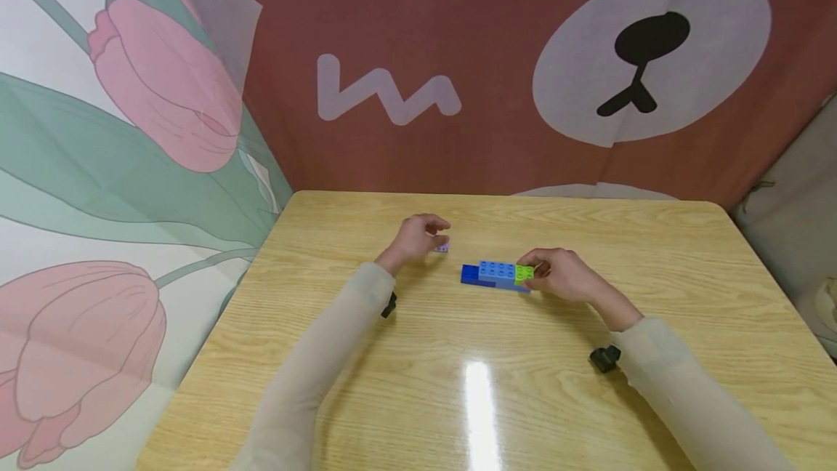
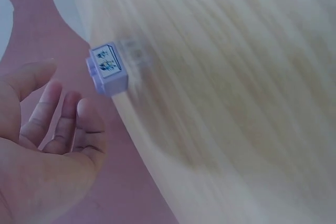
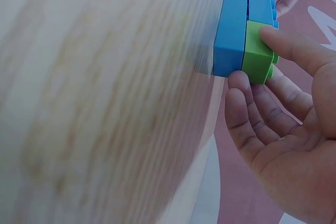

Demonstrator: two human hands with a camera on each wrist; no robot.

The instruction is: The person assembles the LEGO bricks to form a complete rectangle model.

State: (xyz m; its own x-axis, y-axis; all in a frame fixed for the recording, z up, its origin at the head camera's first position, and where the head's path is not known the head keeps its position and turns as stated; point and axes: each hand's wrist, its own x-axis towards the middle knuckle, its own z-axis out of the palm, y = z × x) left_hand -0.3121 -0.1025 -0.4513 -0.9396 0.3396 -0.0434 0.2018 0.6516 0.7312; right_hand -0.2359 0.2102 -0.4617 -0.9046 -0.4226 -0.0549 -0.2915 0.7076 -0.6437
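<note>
My right hand pinches a lime green toy brick between thumb and fingers. That brick sits at the right end of a low two-layer build, beside a light blue brick in the top layer. Below them run another light blue brick and, to the left, a dark blue brick. Farther back and to the left, my left hand hovers with loosely bent fingers next to a small lavender brick. A printed picture shows on that brick's side; in the left wrist view a gap separates it from the fingers.
Everything stands on a wood-grain table, whose back edge meets a brown patterned cloth. Another cloth with pink tulips hangs along the left side. Small black devices are worn at both wrists.
</note>
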